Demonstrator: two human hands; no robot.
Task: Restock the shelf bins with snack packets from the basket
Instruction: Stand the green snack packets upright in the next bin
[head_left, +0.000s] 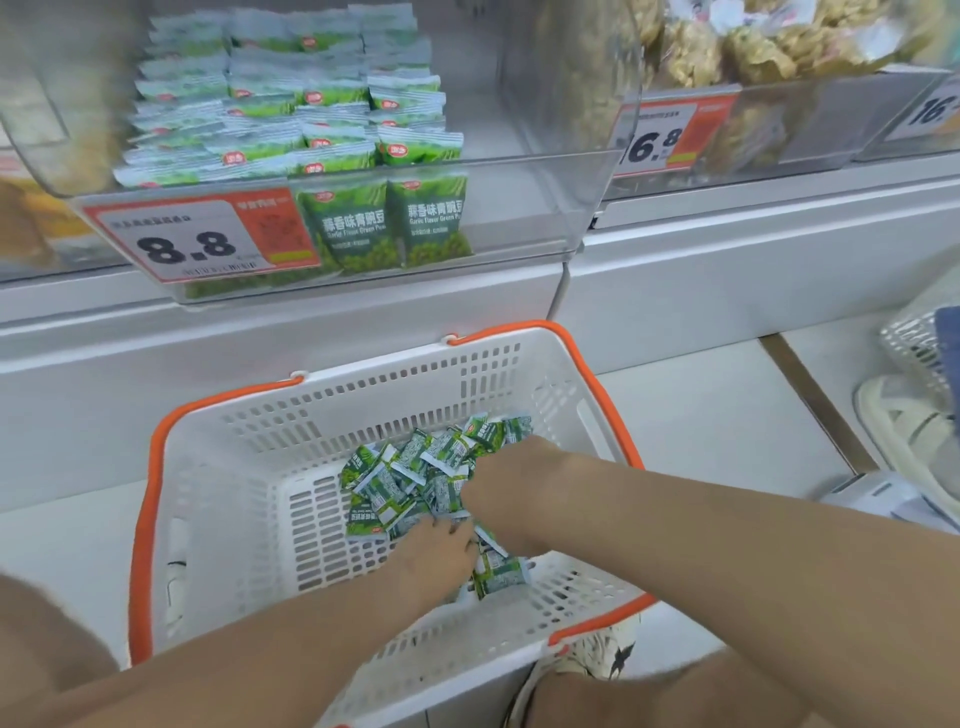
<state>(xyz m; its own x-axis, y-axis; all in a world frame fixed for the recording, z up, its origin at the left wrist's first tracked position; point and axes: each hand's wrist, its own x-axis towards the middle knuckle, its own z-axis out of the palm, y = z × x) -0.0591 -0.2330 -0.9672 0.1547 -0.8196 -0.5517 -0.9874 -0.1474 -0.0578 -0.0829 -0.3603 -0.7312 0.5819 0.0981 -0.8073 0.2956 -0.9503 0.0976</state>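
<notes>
A white basket with an orange rim sits on the floor below the shelf. A heap of small green snack packets lies in its far right part. Both my hands are down inside the basket. My left hand rests on the near side of the heap, fingers curled over packets. My right hand presses into the heap from the right, its fingers hidden among the packets. Above, a clear shelf bin holds rows of the same green packets on its left side.
An orange price tag reading 8.8 fronts the bin. To the right a second bin holds pale snack bags with a 16.8 tag. A shoe shows under the basket's near corner. Another white basket stands at the right edge.
</notes>
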